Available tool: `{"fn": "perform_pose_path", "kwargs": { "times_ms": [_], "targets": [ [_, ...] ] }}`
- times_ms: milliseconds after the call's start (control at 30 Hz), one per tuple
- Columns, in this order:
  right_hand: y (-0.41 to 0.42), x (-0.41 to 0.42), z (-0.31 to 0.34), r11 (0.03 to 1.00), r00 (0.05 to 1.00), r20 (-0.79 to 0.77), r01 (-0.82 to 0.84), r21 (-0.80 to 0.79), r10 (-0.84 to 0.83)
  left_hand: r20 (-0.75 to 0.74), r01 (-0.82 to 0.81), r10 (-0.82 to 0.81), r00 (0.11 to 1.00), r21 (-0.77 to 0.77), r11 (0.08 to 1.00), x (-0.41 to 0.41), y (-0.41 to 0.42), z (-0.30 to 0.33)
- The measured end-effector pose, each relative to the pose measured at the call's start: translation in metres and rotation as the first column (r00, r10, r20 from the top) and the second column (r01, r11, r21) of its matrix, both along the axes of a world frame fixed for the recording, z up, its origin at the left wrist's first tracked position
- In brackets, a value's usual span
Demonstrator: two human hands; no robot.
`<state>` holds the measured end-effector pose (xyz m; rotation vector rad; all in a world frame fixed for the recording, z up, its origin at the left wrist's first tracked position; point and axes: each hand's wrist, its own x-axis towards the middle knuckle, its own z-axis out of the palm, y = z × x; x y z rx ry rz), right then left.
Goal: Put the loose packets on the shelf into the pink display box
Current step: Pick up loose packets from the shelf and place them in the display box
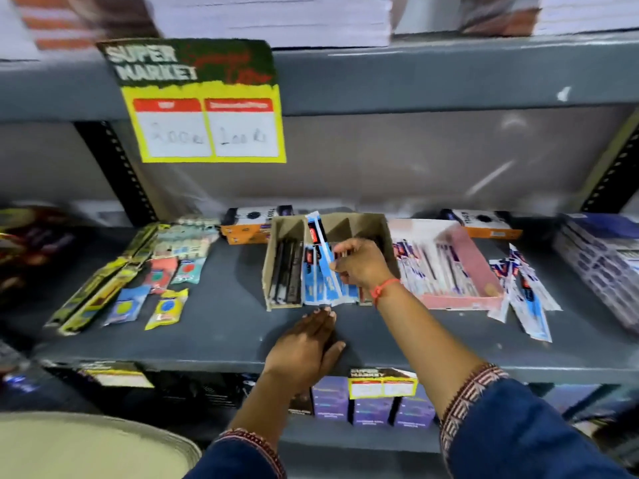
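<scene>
A pink display box [479,267] lies on the grey shelf [221,326] right of centre, with several white and blue packets inside. Loose packets [525,299] of the same kind lie fanned out just to its right. My right hand [359,264] is over a brown cardboard divider box [276,236], its fingers pinching a blue and white packet [320,250] that stands tilted in the middle compartment. My left hand [307,344] rests flat on the shelf in front of that box, fingers together, holding nothing.
Yellow and small coloured packets [138,278] lie at the shelf's left. Orange boxes [245,226] sit at the back. Stacked dark boxes [601,257] stand at far right. A yellow price sign [207,126] hangs from the shelf above. Purple boxes [373,406] fill the shelf below.
</scene>
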<state>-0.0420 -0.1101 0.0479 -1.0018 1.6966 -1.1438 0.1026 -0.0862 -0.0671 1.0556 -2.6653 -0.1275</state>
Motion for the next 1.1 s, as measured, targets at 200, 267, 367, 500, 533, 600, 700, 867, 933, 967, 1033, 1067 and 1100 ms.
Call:
{"fn": "perform_pose_path", "kwargs": {
  "times_ms": [200,267,367,500,533,600,700,867,933,967,1033,1067,1100],
  "targets": [
    [-0.044,0.018,-0.008,0.999,0.870,-0.494,0.017,0.036,0.003,-0.037,0.026,-0.028,0.999,-0.064,0.998,0.004,-0.002,0.002],
    [-0.055,0.024,-0.014,0.996,0.815,-0.578,0.016,0.084,0.035,-0.054,0.004,-0.010,0.998,-0.118,0.993,0.005,-0.002,0.003],
    [-0.065,0.027,-0.024,0.977,0.802,-0.586,0.017,0.210,0.113,-0.082,0.011,-0.022,0.996,-0.135,0.991,0.006,-0.002,-0.001],
    [-0.066,0.028,-0.035,0.964,0.741,-0.651,0.018,0.264,0.165,-0.052,-0.001,-0.005,0.999,-0.114,0.994,0.007,-0.002,-0.002],
    [-0.064,0.029,-0.037,0.969,0.715,-0.681,0.020,0.248,0.159,-0.056,0.009,-0.015,0.998,-0.106,0.994,0.007,-0.002,-0.003],
    [-0.063,0.030,-0.040,0.974,0.680,-0.716,0.013,0.226,0.157,-0.070,0.033,-0.038,0.997,-0.080,0.996,0.006,-0.004,-0.004],
    [-0.060,0.032,-0.040,0.978,0.593,-0.788,0.006,0.210,0.166,-0.068,0.047,-0.049,0.997,-0.030,0.998,0.006,-0.006,-0.005],
    [-0.044,0.031,-0.028,0.995,0.381,-0.920,-0.006,0.098,0.093,-0.037,0.048,-0.047,0.998,0.042,0.998,0.004,-0.008,-0.007],
    [-0.033,0.021,-0.018,0.999,0.358,-0.933,0.008,0.041,0.036,-0.020,0.044,-0.043,0.999,0.048,0.998,0.003,-0.007,-0.008],
    [-0.027,0.014,-0.015,1.000,0.359,-0.933,0.013,0.005,0.000,-0.010,0.036,-0.035,0.999,0.053,0.998,0.003,-0.008,-0.009],
    [-0.015,-0.003,-0.009,0.996,0.361,-0.928,0.040,-0.080,-0.089,0.021,0.016,-0.017,1.000,0.059,0.998,0.002,-0.008,-0.009],
    [-0.009,-0.011,-0.008,0.991,0.358,-0.924,0.059,-0.120,-0.133,0.040,0.008,-0.011,0.999,0.065,0.998,0.001,-0.008,-0.009],
    [-0.002,-0.021,-0.007,0.984,0.361,-0.916,0.082,-0.158,-0.177,0.060,0.008,-0.012,0.998,0.072,0.997,-0.001,-0.006,-0.008]
  ]
}}
